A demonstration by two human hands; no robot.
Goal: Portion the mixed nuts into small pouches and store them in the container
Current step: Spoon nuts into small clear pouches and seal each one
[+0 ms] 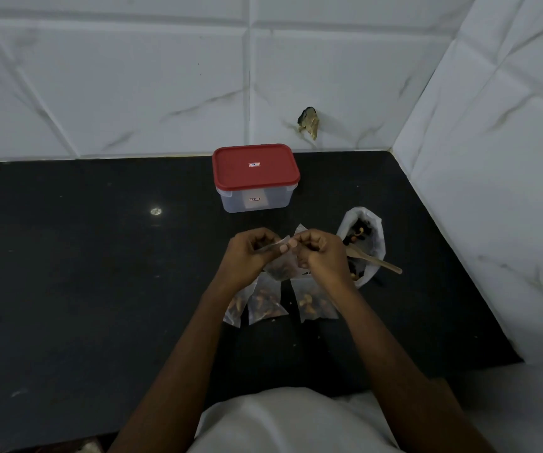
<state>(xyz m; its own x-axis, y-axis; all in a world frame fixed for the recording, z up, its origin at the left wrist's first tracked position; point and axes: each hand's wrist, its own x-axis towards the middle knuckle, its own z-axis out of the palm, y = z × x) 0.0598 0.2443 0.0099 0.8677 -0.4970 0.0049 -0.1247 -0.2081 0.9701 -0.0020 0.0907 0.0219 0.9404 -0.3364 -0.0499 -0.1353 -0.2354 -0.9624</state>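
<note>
Filling the bottom centre of the frame, a white shirt (283, 423) hides the near edge of the black counter (100, 273), and both forearms rise from it toward the middle. Under the wrists lie three filled pouches (265, 302) in a row on the counter, the left one partly covered by the left forearm and the right one by the right forearm; their contents read only as brown lumps in the dim light. Just above them the left hand (247, 253) and right hand (320, 253) meet, thumbs and fingertips pinching the top edge of a clear pouch (279, 266) that hangs between them with dark nuts at its bottom; its mouth is hidden by the fingers. Right of the right hand stands an open bag (364, 243) of nuts, partly behind that hand, with a wooden spoon (374, 261) resting in it, handle pointing lower right. Farther back, centre, sits the container (255, 201), clear of the hands, its red lid (255, 166) on. Counter left of the hands is bare and wide; at right the tiled wall (492, 191) closes in near the bag.
</note>
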